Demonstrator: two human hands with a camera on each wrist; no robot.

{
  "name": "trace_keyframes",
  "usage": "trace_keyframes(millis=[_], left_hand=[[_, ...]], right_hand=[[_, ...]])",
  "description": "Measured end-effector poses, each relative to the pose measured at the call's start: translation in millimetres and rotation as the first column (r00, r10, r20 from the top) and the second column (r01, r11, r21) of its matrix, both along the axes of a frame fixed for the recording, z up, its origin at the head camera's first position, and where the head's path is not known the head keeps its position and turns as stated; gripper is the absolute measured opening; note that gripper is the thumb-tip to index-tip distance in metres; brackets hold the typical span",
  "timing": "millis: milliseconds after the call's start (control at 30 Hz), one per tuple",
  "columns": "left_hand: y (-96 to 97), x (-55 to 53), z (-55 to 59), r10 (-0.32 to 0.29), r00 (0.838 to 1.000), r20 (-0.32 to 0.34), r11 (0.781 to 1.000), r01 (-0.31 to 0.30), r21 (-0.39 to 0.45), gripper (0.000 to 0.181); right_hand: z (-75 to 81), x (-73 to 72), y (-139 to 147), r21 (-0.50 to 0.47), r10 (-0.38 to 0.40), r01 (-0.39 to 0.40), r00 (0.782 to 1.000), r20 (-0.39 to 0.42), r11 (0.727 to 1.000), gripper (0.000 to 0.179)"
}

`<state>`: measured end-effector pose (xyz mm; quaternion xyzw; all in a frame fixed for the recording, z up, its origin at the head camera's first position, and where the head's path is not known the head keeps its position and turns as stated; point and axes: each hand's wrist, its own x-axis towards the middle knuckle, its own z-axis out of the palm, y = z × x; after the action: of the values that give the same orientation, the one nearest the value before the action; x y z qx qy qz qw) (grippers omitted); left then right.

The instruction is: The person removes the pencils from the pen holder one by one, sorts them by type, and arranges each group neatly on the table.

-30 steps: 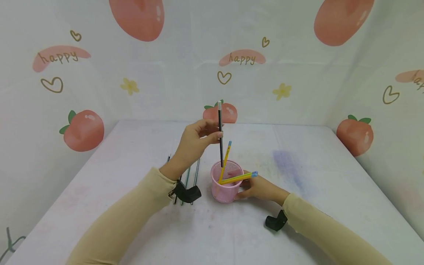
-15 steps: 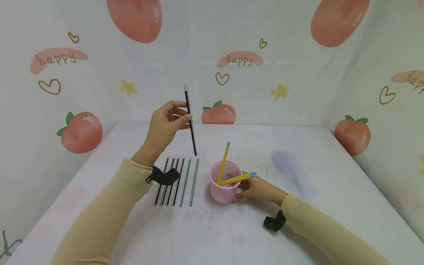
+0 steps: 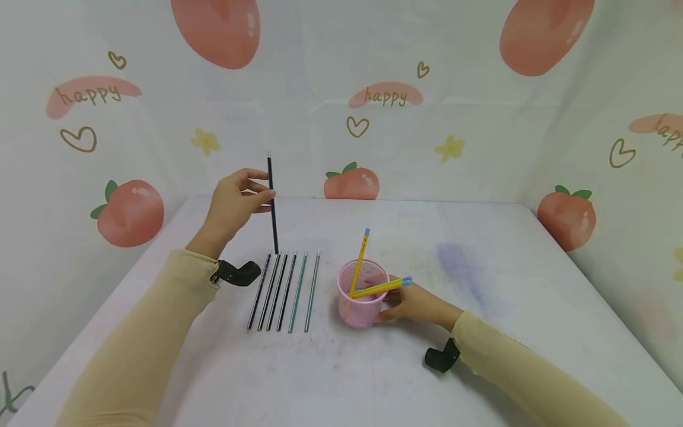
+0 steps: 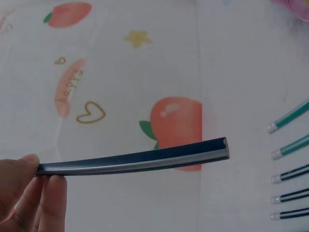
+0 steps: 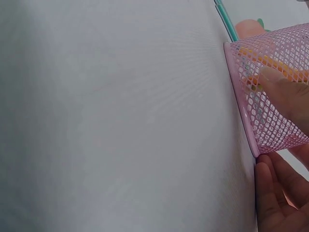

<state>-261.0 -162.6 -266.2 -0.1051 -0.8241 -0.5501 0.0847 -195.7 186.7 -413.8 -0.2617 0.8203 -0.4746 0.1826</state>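
My left hand [image 3: 235, 198] pinches a black pencil [image 3: 274, 228] between thumb and fingers. The pencil stands nearly upright, its pale capped end up and its lower end just behind a row of pencils. In the left wrist view this pencil [image 4: 135, 160] has a silver stripe and a flat end. My right hand [image 3: 418, 305] holds the right side of a pink mesh pen cup [image 3: 354, 313], thumb against the mesh in the right wrist view. Inside the cup, one yellow pencil [image 3: 361, 255] leans steeply, and other yellow and green pencils [image 3: 384, 288] slant over the rim toward my right hand.
Left of the cup lie several pencils side by side, black ones [image 3: 274, 296] at the left and green ones [image 3: 313, 290] at the right. They rest on a white-covered table [image 3: 341, 379]. A printed cloth wall [image 3: 299, 118] rises behind it.
My left hand has carried the black pencil left, from above the cup to behind the row of pencils. My right hand stays on the cup.
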Motion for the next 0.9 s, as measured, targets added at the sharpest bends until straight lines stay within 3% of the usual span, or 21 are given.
trace_keyframes(millis=[367,633,900], left_hand=[[-31.6,-8.6,-21.1,-0.004,0.983,0.183,0.981,0.039,-0.190,0.055],[-43.4,-12.5,-43.5,-0.011,0.945,0.326,0.972,0.087,-0.219,0.059],[-49.9,-17.4,-65.9,-0.037,0.903,0.427,0.954,0.159,-0.254,0.061]], right_hand=[[0.8,1.0,-1.3,-0.026,0.005,-0.005,1.000,0.026,1.000,0.064],[1.3,1.4,-2.4,-0.049,0.011,-0.009,0.999,0.044,0.999,0.068],[0.8,1.5,-1.6,-0.071,0.024,-0.022,0.999,0.029,0.997,0.070]])
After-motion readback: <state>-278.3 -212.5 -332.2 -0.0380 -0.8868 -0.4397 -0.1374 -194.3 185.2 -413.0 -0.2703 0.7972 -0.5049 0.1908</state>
